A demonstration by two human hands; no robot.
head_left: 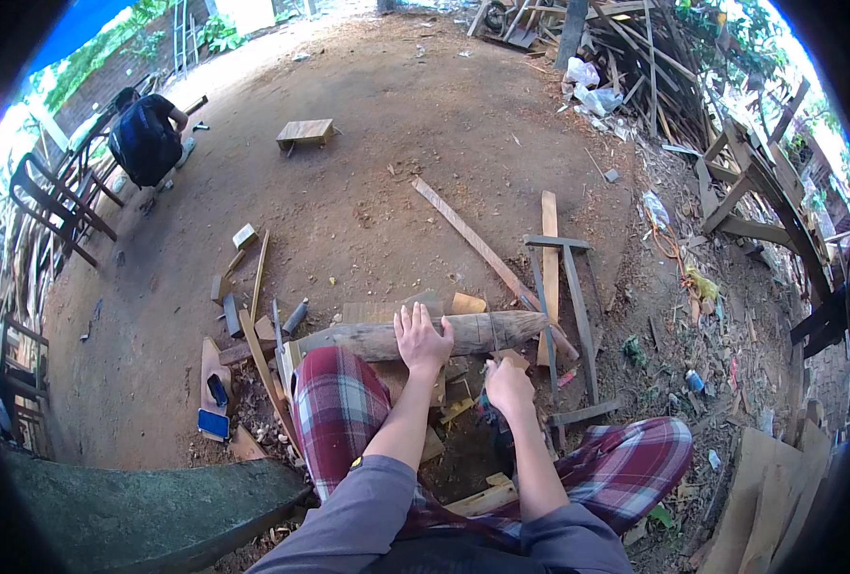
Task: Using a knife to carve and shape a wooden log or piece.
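Note:
A long weathered piece of timber, tapered at its right end, lies crosswise just beyond my knees. My left hand rests on top of it with the fingers stretched out and spread. To the right, my right hand is closed in front of the timber, close to a small brown wood piece. What its fingers hold is hidden. Under and beside that wrist is a dark object with a bluish-green part, too covered to name. Wood offcuts lie behind the timber.
A narrow frame of dark sticks and a long plank lie right of the timber. Tools and offcuts lie left, near a blue-screened phone. A low wooden stool stands farther off; a person crouches far left.

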